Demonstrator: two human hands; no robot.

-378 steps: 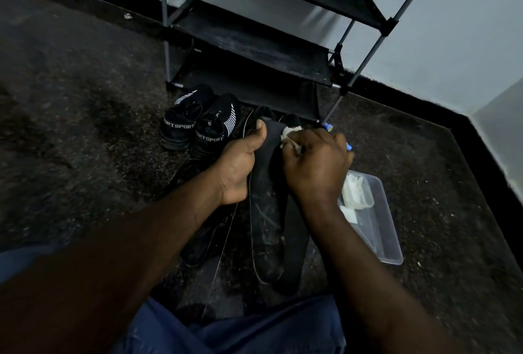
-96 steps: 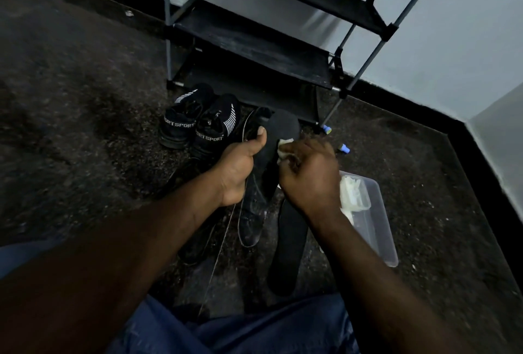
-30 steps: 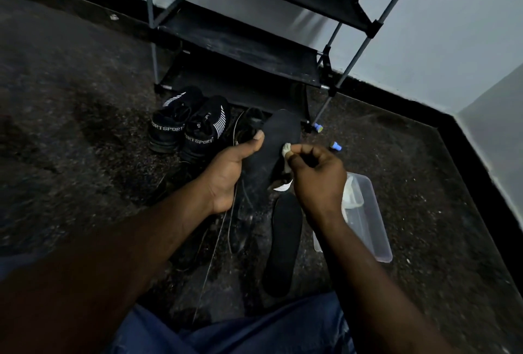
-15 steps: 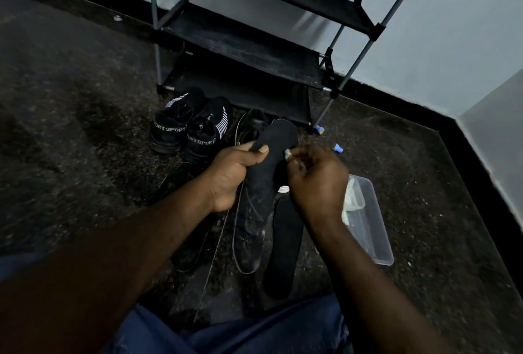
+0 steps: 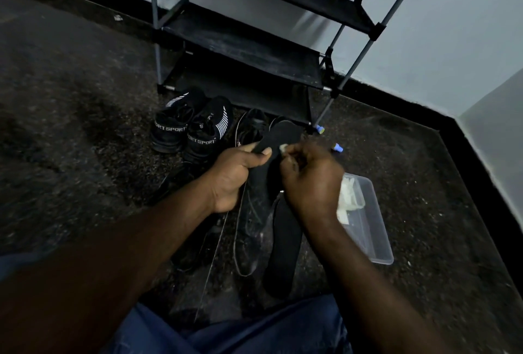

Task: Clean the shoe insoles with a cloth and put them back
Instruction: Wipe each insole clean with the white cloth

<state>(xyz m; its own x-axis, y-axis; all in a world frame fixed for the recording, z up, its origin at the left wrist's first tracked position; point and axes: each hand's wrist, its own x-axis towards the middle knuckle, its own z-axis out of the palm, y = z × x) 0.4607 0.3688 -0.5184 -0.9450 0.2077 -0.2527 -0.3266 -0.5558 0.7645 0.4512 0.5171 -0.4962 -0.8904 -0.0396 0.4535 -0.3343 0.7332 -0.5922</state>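
My left hand (image 5: pixel 233 175) grips a black insole (image 5: pixel 284 134) by its left edge, thumb across the top, holding it upright over the floor. My right hand (image 5: pixel 310 181) is closed on a small white cloth (image 5: pixel 283 147) pressed against the insole's right side. A second black insole (image 5: pixel 283 243) lies flat on the floor below my hands. A dark lace-up shoe (image 5: pixel 249 229) lies under the held insole, partly hidden by it.
A pair of black sport shoes (image 5: pixel 192 124) stands to the left, in front of a black shoe rack (image 5: pixel 243 42) against the wall. A clear plastic tub (image 5: pixel 368 229) with white cloths sits on the right. Two small blue caps (image 5: pixel 338 148) lie near the rack's foot.
My right hand has slid the cloth along the insole's upper right edge. My left thumb has shifted over the insole's top. The insole has tipped slightly away.
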